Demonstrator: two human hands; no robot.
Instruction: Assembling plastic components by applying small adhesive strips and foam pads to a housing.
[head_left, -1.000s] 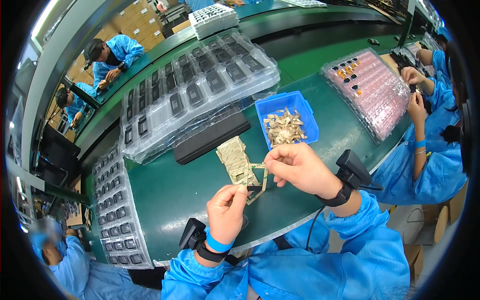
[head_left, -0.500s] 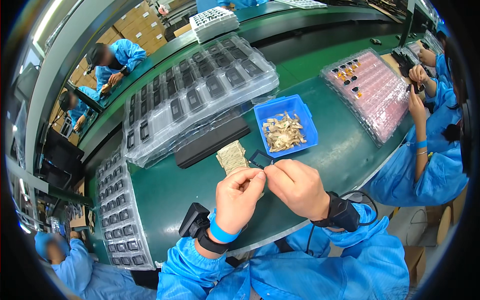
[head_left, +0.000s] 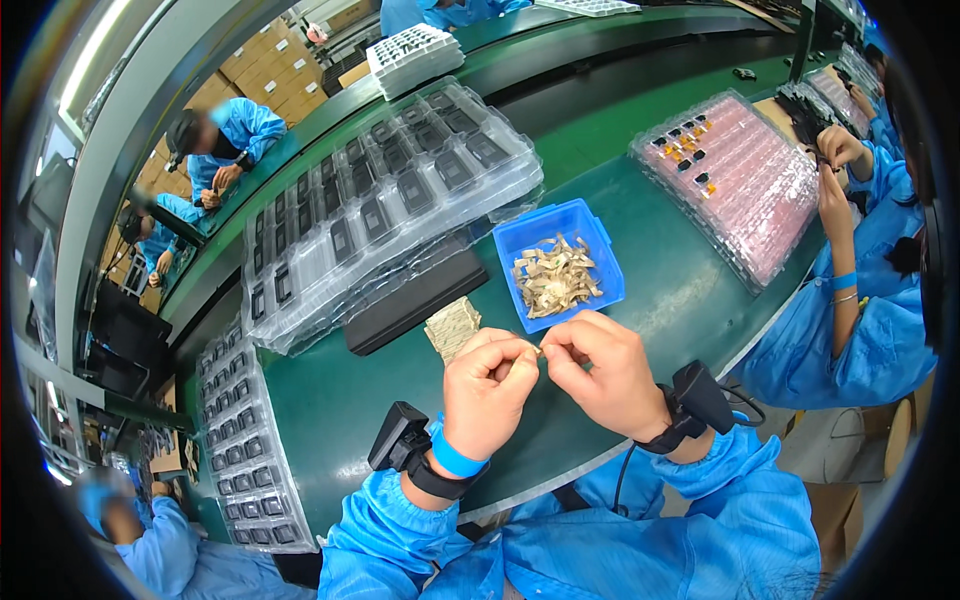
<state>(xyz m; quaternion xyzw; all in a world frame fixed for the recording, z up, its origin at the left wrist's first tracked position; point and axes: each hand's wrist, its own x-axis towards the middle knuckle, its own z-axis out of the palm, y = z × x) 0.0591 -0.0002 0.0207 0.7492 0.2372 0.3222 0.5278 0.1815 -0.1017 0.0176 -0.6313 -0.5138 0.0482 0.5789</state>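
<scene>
My left hand and my right hand meet fingertip to fingertip above the near part of the green bench, both pinched closed. A small tan piece shows between the fingertips, at my right thumb and forefinger. What my left fingers grip is hidden behind the hand. Just beyond my left hand lies a tan stack of thin strips, partly covered by it. A blue plastic bin stands beyond my hands, holding a heap of curled tan strips.
Behind the stack lies a long black block. Clear trays of black rectangular parts are piled at back left; another such tray lies at left. A pink tray sits at right, beside a co-worker's hands.
The dark rectangular frame that showed beyond my fingertips is out of sight. My right hand has turned slightly, and a tan piece now shows between the fingertips. The view has shifted a little.
</scene>
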